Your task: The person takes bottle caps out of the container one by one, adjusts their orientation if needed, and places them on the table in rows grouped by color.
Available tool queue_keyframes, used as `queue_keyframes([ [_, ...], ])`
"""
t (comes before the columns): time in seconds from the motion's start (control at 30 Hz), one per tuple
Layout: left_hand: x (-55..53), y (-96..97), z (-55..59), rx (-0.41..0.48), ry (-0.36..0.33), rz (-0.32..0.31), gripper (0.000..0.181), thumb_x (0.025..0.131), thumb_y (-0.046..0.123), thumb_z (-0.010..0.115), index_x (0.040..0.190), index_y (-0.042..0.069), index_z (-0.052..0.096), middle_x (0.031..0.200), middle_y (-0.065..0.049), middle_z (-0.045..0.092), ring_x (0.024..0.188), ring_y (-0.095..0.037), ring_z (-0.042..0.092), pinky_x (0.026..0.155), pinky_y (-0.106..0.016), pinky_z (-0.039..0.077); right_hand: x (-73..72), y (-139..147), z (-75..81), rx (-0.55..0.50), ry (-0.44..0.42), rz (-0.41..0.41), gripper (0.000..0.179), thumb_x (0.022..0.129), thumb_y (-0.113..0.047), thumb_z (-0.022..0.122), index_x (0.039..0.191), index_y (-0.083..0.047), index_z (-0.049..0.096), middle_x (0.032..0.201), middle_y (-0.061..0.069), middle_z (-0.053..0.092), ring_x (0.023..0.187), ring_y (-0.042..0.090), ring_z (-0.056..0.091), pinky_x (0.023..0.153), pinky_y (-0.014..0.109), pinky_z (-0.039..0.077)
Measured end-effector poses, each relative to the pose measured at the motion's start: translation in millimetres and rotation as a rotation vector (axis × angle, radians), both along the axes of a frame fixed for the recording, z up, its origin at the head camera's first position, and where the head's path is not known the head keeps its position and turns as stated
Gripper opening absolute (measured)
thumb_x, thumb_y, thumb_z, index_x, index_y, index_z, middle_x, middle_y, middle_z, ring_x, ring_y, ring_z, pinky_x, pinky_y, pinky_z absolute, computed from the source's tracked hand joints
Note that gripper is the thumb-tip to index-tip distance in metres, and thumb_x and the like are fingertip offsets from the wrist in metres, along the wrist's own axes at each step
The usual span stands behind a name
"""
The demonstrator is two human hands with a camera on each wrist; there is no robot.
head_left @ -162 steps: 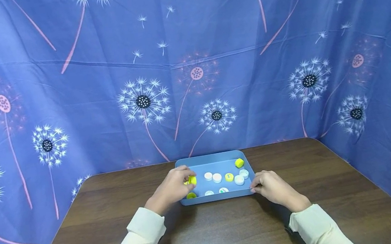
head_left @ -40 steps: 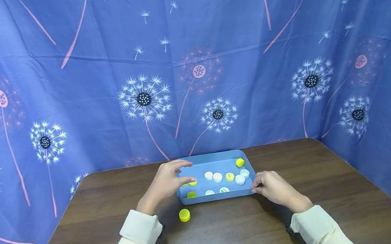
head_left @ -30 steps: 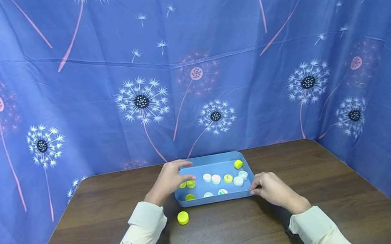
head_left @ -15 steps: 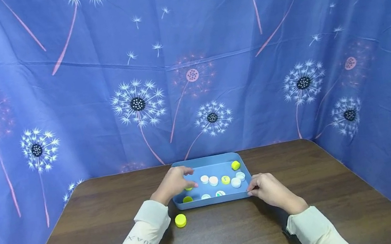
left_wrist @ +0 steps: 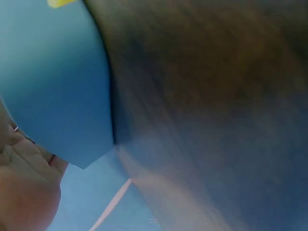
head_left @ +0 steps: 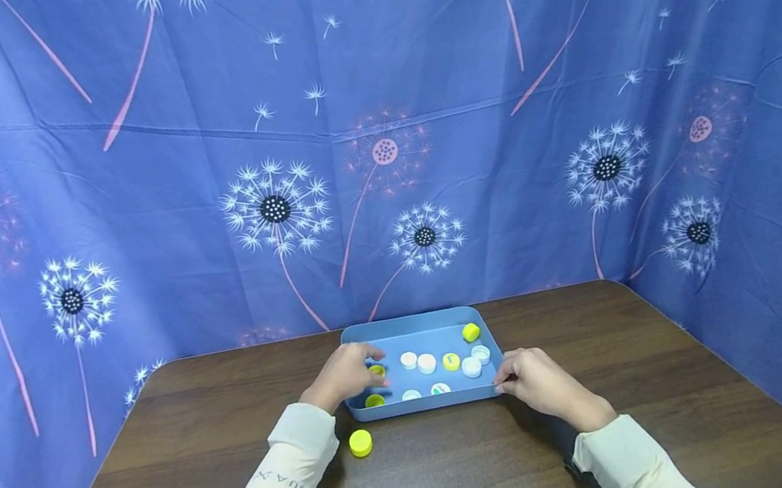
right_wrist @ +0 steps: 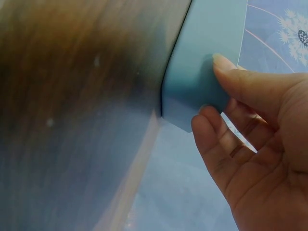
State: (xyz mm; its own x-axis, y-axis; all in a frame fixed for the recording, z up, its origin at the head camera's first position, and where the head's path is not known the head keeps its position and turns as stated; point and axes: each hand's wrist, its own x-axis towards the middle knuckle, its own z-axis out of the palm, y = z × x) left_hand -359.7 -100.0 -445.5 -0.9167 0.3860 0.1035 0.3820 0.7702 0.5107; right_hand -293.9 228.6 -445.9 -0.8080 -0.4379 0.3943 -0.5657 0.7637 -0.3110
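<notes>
Head view: left hand (head_left: 344, 374) at left part of blue tray (head_left: 426, 402), fingers and thumb parted about yellow cap (head_left: 376, 371) inside; cannot tell whether they pinch it. Left wrist view hides fingertips behind tray. Right hand (head_left: 544, 381) grips tray's near right corner; right wrist view adds detail: thumb pressed on outer wall, fingers curled at corner. Only head view shows white caps (head_left: 427, 363) in tray, plus loose cap (head_left: 361, 443), yellow, on wooden table (head_left: 440, 473), near tray's near left corner.
</notes>
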Motion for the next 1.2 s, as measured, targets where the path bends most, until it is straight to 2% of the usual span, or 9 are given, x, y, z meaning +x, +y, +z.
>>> queue_keyframes([
  [0.17,1.0,0.0,-3.3,-0.019,-0.016,0.009,0.044,0.077,0.024,0.087,0.118,0.011,0.074,0.121,-0.002,0.070,0.122,-0.025,0.058,0.103,-0.046,0.046,-0.3,0.0,-0.4,0.003,0.005,-0.002,0.013,0.077,-0.001,0.081,0.075,-0.013,0.077,0.074,-0.013,0.068,0.077,0.008,0.061,0.070,0.028,0.054],
  [0.4,0.4,-1.0,-4.6,-0.062,0.051,-0.007,0.036,0.079,0.007,0.082,0.114,0.008,0.075,0.114,-0.004,0.072,0.116,-0.026,0.062,0.099,-0.044,0.049,-0.6,-0.2,0.3,-0.004,-0.005,-0.001,0.013,0.078,0.000,0.081,0.075,-0.012,0.077,0.074,-0.012,0.068,0.076,0.008,0.061,0.069,0.027,0.054],
  [0.5,0.8,-0.4,-5.1,-0.067,0.055,0.001,0.034,0.079,0.002,0.080,0.112,0.007,0.075,0.112,-0.005,0.072,0.115,-0.026,0.062,0.099,-0.044,0.050,-0.3,-0.5,0.4,-0.002,-0.004,-0.002,0.013,0.078,0.000,0.081,0.075,-0.012,0.077,0.074,-0.012,0.068,0.077,0.008,0.061,0.070,0.028,0.054],
  [0.9,3.9,-1.9,-5.2,-0.100,0.038,0.038,0.031,0.082,0.009,0.080,0.112,0.009,0.076,0.111,-0.004,0.073,0.110,-0.023,0.064,0.097,-0.043,0.051,0.1,-3.3,-1.6,-0.003,-0.016,-0.001,0.012,0.079,-0.002,0.081,0.075,-0.012,0.077,0.075,-0.013,0.068,0.078,0.009,0.061,0.070,0.028,0.054],
  [1.2,3.1,1.5,-4.2,-0.086,0.046,0.025,0.028,0.083,0.012,0.080,0.111,0.008,0.076,0.109,-0.004,0.073,0.108,-0.023,0.064,0.095,-0.043,0.052,0.6,0.5,-0.8,0.004,-0.006,-0.005,0.011,0.079,-0.003,0.081,0.075,-0.013,0.077,0.075,-0.014,0.068,0.077,0.009,0.061,0.070,0.029,0.054],
])
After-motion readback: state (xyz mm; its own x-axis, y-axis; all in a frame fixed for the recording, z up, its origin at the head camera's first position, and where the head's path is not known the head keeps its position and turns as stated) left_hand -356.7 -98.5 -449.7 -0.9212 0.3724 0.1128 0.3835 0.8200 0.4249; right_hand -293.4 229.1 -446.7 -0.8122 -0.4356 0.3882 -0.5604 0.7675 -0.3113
